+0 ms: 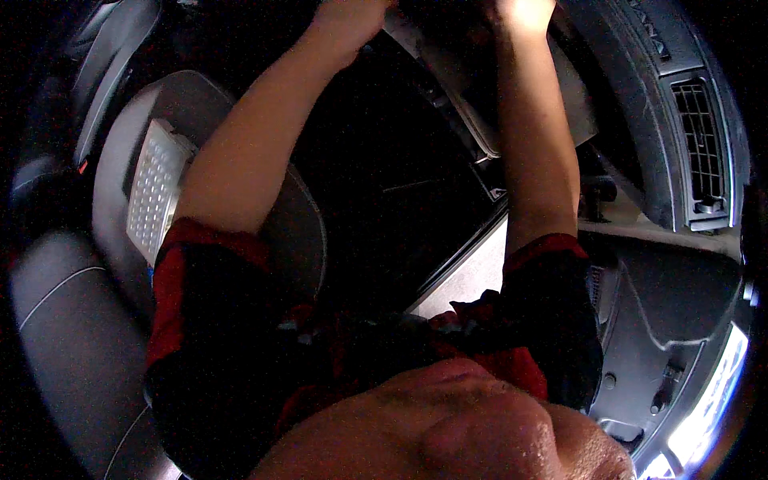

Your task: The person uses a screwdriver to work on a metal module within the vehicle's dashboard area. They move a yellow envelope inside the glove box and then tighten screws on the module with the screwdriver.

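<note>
Both my arms stretch toward the far end of a car's dark interior. My left hand (352,28) is at the top edge of the head view, left of the middle, with its fingers cut off or lost in shadow. Farther right, my right hand (524,14) is brightly lit and also cut by the top edge. A grey panel with a pale edge (448,76) lies between and below the hands, partly behind my right forearm. What either hand touches or holds cannot be made out.
On the left, a pale tray-like object with rows of dimples (154,188) rests on a grey seat (116,180). The dashboard with its air vent (699,144) is at right. Below it is a door panel (680,296). Bright ground (472,276) shows past the sill.
</note>
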The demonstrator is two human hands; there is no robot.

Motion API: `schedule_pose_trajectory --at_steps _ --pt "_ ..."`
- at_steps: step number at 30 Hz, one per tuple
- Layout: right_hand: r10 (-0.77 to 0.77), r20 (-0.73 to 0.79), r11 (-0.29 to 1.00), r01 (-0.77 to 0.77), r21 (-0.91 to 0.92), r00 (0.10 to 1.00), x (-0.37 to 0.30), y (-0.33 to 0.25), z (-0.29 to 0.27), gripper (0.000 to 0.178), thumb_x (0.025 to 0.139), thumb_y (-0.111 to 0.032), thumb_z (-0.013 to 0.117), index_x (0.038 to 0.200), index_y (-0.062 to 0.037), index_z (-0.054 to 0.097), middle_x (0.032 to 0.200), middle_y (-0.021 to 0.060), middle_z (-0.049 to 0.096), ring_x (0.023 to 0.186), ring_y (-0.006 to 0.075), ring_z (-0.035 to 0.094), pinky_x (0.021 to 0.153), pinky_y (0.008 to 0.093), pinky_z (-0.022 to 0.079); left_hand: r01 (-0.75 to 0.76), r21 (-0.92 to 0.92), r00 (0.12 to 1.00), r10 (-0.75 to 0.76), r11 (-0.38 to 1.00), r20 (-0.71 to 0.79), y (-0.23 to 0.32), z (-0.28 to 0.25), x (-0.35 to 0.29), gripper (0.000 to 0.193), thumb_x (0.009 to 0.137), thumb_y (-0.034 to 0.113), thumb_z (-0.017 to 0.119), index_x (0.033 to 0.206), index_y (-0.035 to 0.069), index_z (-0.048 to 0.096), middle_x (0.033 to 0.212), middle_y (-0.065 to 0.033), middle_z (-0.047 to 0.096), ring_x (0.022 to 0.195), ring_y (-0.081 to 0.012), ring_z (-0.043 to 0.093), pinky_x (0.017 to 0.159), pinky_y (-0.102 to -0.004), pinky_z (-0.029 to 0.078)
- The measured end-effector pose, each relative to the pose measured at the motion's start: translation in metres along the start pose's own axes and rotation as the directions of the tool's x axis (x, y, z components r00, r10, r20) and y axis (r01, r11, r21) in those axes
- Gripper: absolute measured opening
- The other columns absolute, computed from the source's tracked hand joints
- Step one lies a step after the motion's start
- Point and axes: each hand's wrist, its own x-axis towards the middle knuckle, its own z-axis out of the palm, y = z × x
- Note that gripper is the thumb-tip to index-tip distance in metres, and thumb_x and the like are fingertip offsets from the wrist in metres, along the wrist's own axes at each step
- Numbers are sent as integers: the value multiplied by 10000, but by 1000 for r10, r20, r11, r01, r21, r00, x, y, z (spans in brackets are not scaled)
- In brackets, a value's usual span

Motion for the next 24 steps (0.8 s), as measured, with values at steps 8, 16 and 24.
schedule_pose_trajectory --at_steps 8,16,24 --pt "170 -241 975 -199 -103 956 -9 2 -1 240 958 -177 564 1081 1 669 1049 125 690 884 258 657 790 383 523 298 -111 948 -281 948 147 4 -11 -6 301 949 155 577 1218 27 535 1043 -110 617 862 -190 560 718 -321 465" --pt "253 8 69 -10 -998 967 -22 -53 4 284 970 -255 536 1129 -54 657 1036 162 696 934 326 662 773 418 538 -58 160 997 48 985 64 -23 -15 -7 408 930 244 614 1252 6 537 1147 -177 622 1047 -321 596 898 -406 474" --pt "287 42 -153 89 -984 957 -36 -25 -22 287 906 -369 564 1003 -156 731 872 91 720 860 309 703 693 416 569 -69 10 993 68 998 93 -8 -8 -24 443 923 288 639 1245 -2 551 1111 -220 663 1042 -339 646 913 -414 495"
